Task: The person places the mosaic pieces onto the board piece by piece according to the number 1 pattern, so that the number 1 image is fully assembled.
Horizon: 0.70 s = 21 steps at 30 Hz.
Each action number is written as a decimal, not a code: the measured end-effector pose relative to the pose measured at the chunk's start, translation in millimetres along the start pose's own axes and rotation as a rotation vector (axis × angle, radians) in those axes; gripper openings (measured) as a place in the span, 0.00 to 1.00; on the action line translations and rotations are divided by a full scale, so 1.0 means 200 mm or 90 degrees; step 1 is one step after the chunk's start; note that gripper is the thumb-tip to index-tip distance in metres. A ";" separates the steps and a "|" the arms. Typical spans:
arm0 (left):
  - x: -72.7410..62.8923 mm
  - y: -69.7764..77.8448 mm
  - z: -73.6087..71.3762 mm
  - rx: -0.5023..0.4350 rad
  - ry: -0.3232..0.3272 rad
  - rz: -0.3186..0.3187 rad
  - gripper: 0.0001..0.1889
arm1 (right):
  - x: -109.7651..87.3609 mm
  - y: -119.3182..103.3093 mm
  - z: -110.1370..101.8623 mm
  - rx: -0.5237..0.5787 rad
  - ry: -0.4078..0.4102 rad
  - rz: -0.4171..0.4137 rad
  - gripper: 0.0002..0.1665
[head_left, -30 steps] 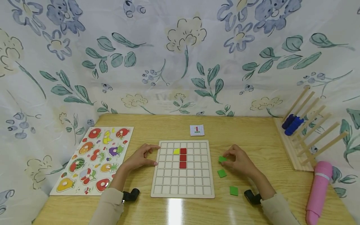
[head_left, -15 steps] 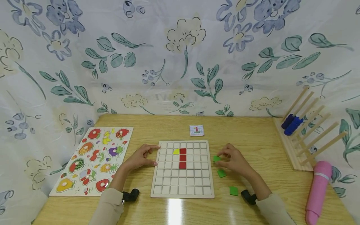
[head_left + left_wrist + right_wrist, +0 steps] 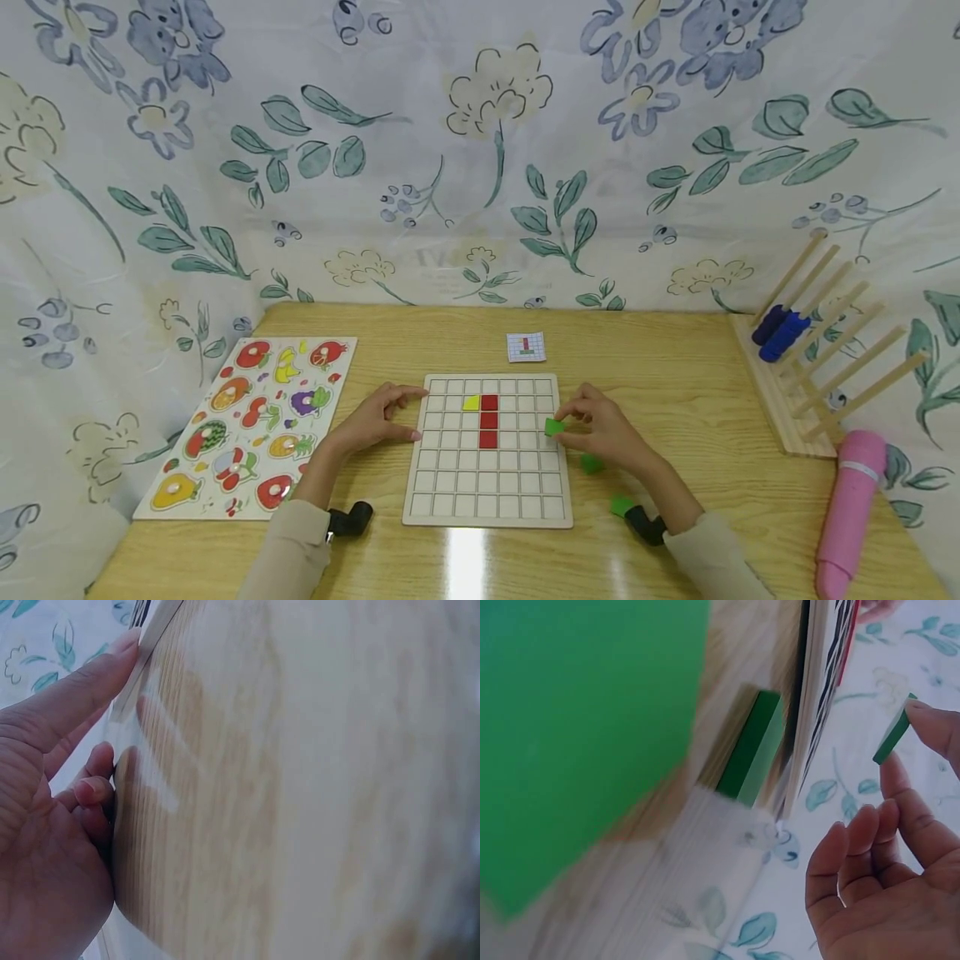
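Thumb and index finger of my right hand (image 3: 603, 432) pinch a green square tile (image 3: 554, 427) by its edges at the right rim of the wooden grid board (image 3: 487, 518). In the right wrist view the same tile (image 3: 895, 731) is held up off the table. My left hand (image 3: 372, 423) rests at the board's left edge, index finger and thumb spread against it and the other fingers bent inward. On the board lie a column of red tiles (image 3: 489, 421) and one yellow piece (image 3: 471, 403). Two more green tiles (image 3: 592, 463) lie right of the board, partly covered by my right hand and wrist camera.
A small printed card (image 3: 526, 347) with a coloured grid pattern lies behind the board. At left is a fruit puzzle board (image 3: 247, 425). A wooden peg rack (image 3: 787, 392) with blue pieces and a pink microphone-shaped object (image 3: 850, 512) stand at right, before a floral cloth (image 3: 420, 125).
My right hand has moved left with the green tile, from the table beside the board to its right rim. My left hand has stayed put.
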<state>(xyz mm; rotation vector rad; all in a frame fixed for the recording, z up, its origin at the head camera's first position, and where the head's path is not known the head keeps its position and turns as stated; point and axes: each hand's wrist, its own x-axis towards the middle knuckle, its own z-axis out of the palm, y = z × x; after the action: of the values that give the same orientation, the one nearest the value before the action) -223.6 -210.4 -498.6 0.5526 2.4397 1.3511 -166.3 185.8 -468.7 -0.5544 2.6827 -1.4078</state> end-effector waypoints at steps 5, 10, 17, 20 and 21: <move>-0.01 0.01 0.00 -0.008 -0.001 0.008 0.33 | 0.02 -0.02 0.04 0.022 -0.018 0.004 0.11; -0.01 0.01 0.00 -0.009 -0.001 0.013 0.34 | 0.04 -0.05 0.08 0.026 -0.031 0.000 0.11; -0.01 0.02 0.00 -0.002 -0.004 0.013 0.33 | 0.07 -0.11 0.13 0.029 -0.046 -0.022 0.09; -0.01 0.01 0.00 0.003 -0.003 0.017 0.33 | 0.08 -0.13 0.15 0.037 -0.059 -0.031 0.09; -0.01 0.01 0.00 0.004 -0.004 0.019 0.33 | 0.09 -0.13 0.16 0.038 -0.062 -0.035 0.09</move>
<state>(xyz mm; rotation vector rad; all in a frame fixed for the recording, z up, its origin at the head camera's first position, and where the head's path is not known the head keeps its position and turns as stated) -222.2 -210.2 -497.2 0.5957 2.4398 1.3515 -168.0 141.5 -463.5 -0.6788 2.5598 -1.4289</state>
